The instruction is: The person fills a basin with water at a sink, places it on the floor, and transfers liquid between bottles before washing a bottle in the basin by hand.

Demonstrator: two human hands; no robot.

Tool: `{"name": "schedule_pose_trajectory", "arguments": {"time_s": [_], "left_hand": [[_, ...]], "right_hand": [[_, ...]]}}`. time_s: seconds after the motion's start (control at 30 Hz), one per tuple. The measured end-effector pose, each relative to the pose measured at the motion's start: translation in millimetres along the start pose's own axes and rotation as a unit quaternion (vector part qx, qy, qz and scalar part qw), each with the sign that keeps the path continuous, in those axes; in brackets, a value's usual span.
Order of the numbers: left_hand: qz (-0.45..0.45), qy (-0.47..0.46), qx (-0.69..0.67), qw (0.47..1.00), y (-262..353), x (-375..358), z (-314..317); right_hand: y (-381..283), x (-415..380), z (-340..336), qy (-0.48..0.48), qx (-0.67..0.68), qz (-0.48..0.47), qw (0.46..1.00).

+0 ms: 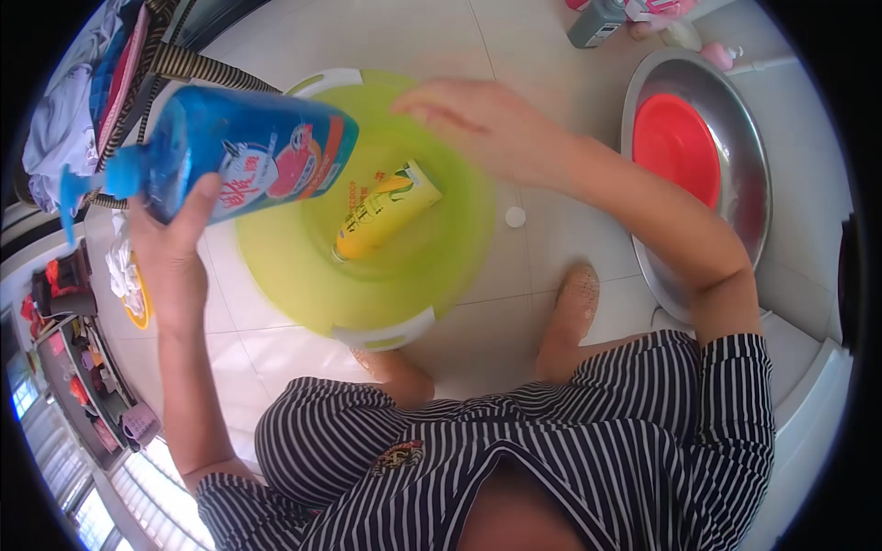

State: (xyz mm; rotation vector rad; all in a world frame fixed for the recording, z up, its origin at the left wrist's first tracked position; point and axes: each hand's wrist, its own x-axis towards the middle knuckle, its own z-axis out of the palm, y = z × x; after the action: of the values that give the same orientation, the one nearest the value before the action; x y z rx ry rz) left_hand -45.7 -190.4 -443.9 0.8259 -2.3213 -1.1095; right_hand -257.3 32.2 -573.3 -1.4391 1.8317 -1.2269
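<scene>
My left hand [175, 234] grips a large blue pump bottle [248, 151], tilted almost on its side with its pump head [87, 184] toward the left. The bottle's base end reaches over a lime-green basin [285, 275] with pale handles. Inside the basin lies a yellow bottle [386, 213] with a corn picture and dark lettering. Above the basin's right far side is my right hand [478, 124], slightly blurred, its fingers stretched toward the blue bottle but apart from it. Nothing shows in those fingers.
To the right stands a large metal basin [749, 165] with a red basin [675, 147] in it. A round white cap [515, 217] lies on the tiled floor. A grey bottle [597, 26] stands at the back. Clothes [69, 138] hang over at the far left.
</scene>
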Motion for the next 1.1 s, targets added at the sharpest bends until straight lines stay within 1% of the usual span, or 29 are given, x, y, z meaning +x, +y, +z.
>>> {"name": "schedule_pose_trajectory", "arguments": {"time_s": [0.03, 0.07, 0.13, 0.17, 0.2, 0.23, 0.27, 0.33, 0.37, 0.4, 0.43, 0.47, 0.5, 0.53, 0.57, 0.6, 0.63, 0.67, 0.7, 0.73, 0.8, 0.87, 0.9, 0.93, 0.97, 1.0, 1.03, 1.07, 1.1], "left_hand": [[0.0, 0.027, -0.013, 1.0, -22.9, -7.9, -0.1], [-0.011, 0.043, -0.004, 0.999, -43.0, -14.0, 0.4], [-0.053, 0.054, -0.018, 0.997, -92.6, -19.6, 6.2], [-0.068, 0.054, -0.011, 0.996, -108.8, -23.2, 11.7], [-0.083, 0.054, -0.017, 0.995, -128.9, -27.4, 16.8], [-0.078, 0.046, 0.003, 0.996, -142.0, -31.5, 19.7], [-0.075, 0.038, 0.002, 0.996, -156.1, -35.9, 22.3], [-0.074, 0.035, 0.003, 0.997, -166.1, -39.2, 23.4], [-0.091, 0.002, -0.016, 0.996, -165.6, -42.7, 24.9], [-0.107, -0.031, -0.036, 0.993, -165.8, -44.5, 26.2], [-0.109, -0.032, -0.035, 0.993, -165.3, -45.4, 28.4], [-0.109, -0.054, -0.011, 0.993, -160.0, -47.7, 29.8], [-0.109, -0.076, 0.012, 0.991, -156.5, -52.2, 32.4], [-0.09, -0.068, -0.001, 0.994, -154.0, -55.1, 41.5], [-0.093, -0.069, -0.002, 0.993, -154.2, -57.6, 46.4], [-0.09, -0.069, 0.007, 0.994, -154.8, -60.6, 50.4], [-0.085, -0.068, 0.017, 0.994, -155.7, -63.2, 52.8], [-0.092, -0.067, 0.015, 0.993, -153.3, -63.9, 53.1], [-0.093, -0.066, 0.015, 0.993, -154.2, -64.9, 53.5], [-0.082, -0.065, 0.012, 0.994, -155.3, -65.4, 53.9], [-0.074, -0.062, 0.007, 0.995, -156.4, -64.9, 55.9], [-0.067, -0.069, 0.044, 0.994, -157.2, -65.1, 54.6], [-0.068, -0.069, 0.045, 0.994, -155.7, -65.8, 54.6], [-0.078, -0.068, 0.046, 0.994, -153.2, -66.1, 55.4], [-0.086, -0.066, 0.047, 0.993, -151.6, -64.6, 56.6], [-0.085, -0.067, 0.047, 0.993, -152.6, -63.9, 57.6], [-0.08, -0.065, 0.026, 0.994, -154.1, -64.3, 57.6], [-0.075, -0.062, 0.006, 0.995, -155.4, -64.4, 57.5], [-0.076, -0.064, 0.005, 0.995, -156.2, -64.4, 58.1]], "right_hand": [[2.1, 9.4, 23.0, -0.095, -0.051, -0.002, 0.994], [7.2, 20.2, 46.4, -0.186, -0.102, -0.005, 0.977], [17.5, 40.7, 85.3, -0.301, -0.211, 0.02, 0.93], [33.9, 47.2, 107.5, -0.3, -0.214, 0.023, 0.929], [54.4, 51.2, 131.7, -0.248, -0.243, 0.026, 0.937], [65.3, 54.8, 149.2, -0.195, -0.269, 0.027, 0.943], [62.8, 56.4, 160.6, -0.197, -0.267, 0.026, 0.943], [53.6, 60.2, 177.3, -0.267, -0.275, 0.143, 0.913], [57.2, 62.4, 187.1, -0.269, -0.272, 0.142, 0.913], [61.7, 67.6, 196.1, -0.268, -0.245, 0.196, 0.911], [69.2, 72.4, 201.8, -0.266, -0.217, 0.249, 0.906], [74.9, 74.3, 202.4, -0.27, -0.213, 0.249, 0.905], [79.7, 74.8, 198.6, -0.127, -0.152, 0.303, 0.932], [89.9, 76.6, 199.3, -0.055, -0.122, 0.33, 0.934], [102.3, 78.2, 201.3, 0.02, -0.088, 0.349, 0.933], [127.6, 76.7, 222.4, 0.178, -0.111, 0.362, 0.908], [140.9, 75.3, 235.5, 0.333, -0.132, 0.364, 0.86], [135.0, 75.7, 232.2, 0.33, -0.132, 0.364, 0.861], [120.1, 77.9, 220.8, 0.341, 0.27, 0.452, 0.779], [101.4, 80.0, 207.7, 0.293, 0.625, 0.46, 0.559], [49.3, 81.6, 186.9, 0.232, 0.642, 0.356, 0.638], [1.6, 80.9, 182.6, 0.256, 0.598, 0.211, 0.729], [-17.4, 72.6, 177.0, 0.256, 0.599, 0.212, 0.728], [-35.1, 62.9, 170.7, 0.202, 0.469, 0.152, 0.846], [-45.9, 56.0, 168.2, 0.141, 0.32, 0.085, 0.933], [-45.6, 48.2, 178.6, 0.142, 0.32, 0.085, 0.933], [-40.8, 39.3, 195.7, 0.184, 0.174, 0.01, 0.967], [-42.8, 36.6, 199.9, 0.219, 0.023, -0.065, 0.973], [-41.2, 34.9, 201.3, 0.219, 0.022, -0.064, 0.973]]}}
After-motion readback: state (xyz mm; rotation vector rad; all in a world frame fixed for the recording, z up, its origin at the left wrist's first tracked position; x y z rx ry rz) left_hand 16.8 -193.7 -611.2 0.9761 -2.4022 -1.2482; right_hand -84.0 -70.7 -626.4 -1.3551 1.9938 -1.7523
